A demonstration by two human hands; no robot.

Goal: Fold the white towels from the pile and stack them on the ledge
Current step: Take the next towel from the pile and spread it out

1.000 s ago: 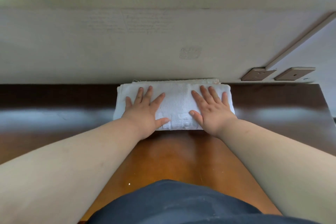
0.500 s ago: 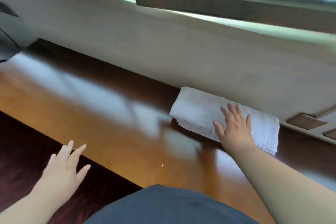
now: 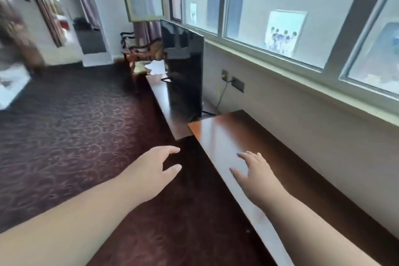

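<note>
My left hand (image 3: 154, 169) hangs over the dark red carpet with its fingers relaxed and nothing in it. Above the glossy wooden ledge (image 3: 287, 153) floats my right hand (image 3: 255, 174), fingers spread and empty. The ledge runs along the wall under the windows. No towel shows in this view; the folded white towel lies out of frame to the right. A white patch (image 3: 157, 66) lies far off near a chair; what it is stays unclear.
A dark flat screen (image 3: 183, 71) stands on a lower wooden shelf (image 3: 166, 101) beyond the ledge's far end, with a cable plugged into a wall socket (image 3: 237, 84). A wooden chair (image 3: 138, 52) stands further back. Patterned carpet (image 3: 75, 131) fills the left. Windows (image 3: 280, 13) line the right wall.
My head has swung left, away from the folded towel, which has left the view. My right hand has lifted off the towel. Both hands now hover empty.
</note>
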